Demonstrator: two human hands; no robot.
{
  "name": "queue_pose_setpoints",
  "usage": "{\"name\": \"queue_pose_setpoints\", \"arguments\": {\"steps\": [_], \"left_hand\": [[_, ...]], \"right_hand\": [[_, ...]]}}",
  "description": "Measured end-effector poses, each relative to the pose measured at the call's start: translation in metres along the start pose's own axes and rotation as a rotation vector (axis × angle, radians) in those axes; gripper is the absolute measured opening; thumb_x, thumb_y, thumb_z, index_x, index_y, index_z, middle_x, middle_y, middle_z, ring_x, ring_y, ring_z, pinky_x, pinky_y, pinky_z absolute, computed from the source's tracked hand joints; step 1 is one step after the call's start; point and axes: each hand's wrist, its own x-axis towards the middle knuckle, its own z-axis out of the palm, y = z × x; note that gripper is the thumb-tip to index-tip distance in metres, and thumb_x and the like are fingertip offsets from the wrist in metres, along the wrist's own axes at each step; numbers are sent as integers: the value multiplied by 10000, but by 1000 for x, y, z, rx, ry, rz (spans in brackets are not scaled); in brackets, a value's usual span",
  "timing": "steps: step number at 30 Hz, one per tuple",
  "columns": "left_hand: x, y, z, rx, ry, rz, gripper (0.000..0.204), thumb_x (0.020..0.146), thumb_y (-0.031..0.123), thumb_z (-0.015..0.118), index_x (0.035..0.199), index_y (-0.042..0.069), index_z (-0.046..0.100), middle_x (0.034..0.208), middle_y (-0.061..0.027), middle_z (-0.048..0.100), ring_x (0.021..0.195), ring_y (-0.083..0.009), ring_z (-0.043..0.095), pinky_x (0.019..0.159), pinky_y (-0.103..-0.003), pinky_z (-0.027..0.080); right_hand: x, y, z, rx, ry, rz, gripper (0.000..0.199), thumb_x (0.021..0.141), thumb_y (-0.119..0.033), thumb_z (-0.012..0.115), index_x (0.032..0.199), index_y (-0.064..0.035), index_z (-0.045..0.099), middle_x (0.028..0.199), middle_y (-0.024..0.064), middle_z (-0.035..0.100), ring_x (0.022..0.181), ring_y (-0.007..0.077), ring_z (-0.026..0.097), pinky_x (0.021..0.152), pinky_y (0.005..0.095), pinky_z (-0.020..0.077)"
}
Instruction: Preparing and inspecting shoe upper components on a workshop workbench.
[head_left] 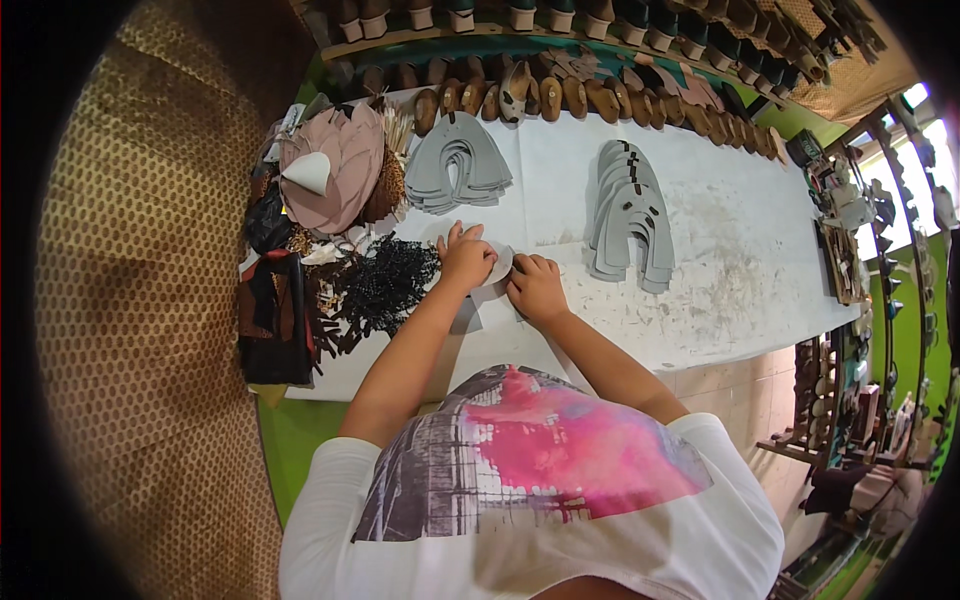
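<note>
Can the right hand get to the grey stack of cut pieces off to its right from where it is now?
Probably yes. The right hand rests on a small grey piece, and only bare white table lies between it and the grey stack.

My left hand (466,260) and right hand (537,290) press down side by side on a grey piece (497,266) lying flat on the white table (740,250). My fingers (462,233) are spread over its top edge. Beyond my hands sit two stacks of grey cut pieces, one fanned (458,172), one taller (630,215). To my left lie black scraps (385,285) and a pink pile (335,180). Brown soles (600,100) line the table's far edge.
</note>
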Motion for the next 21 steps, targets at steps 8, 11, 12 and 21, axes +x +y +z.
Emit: {"name": "queue_pose_setpoints", "arguments": {"steps": [8,11,12,21], "left_hand": [[-4,11,-2,45,-10,-115,86,750,236,625,748,200,702,1337,-42,432,1323,-320,205,1018,-619,110],[-7,13,1,69,18,-142,104,756,240,620,767,178,703,1338,-47,430,1323,-318,210,1021,-617,99],[-8,13,2,86,41,-147,118,761,243,616,780,167,704,1339,-48,429,1321,-316,215,1024,-614,93],[-15,20,6,138,80,-220,205,795,270,569,868,132,701,1321,-55,452,1308,-298,253,1013,-598,135]], "right_hand": [[1,0,2,44,36,39,187,747,-169,574,896,-76,638,1032,34,571,986,221,514,853,395,358],[0,3,4,74,55,55,181,760,-161,574,917,-90,633,1015,26,589,974,221,530,850,390,364],[0,4,4,90,63,62,179,767,-156,575,927,-97,630,1006,22,597,969,221,536,850,387,368],[-1,7,6,81,72,57,178,760,-154,574,930,-126,617,984,-5,599,955,191,542,846,389,366]]}}
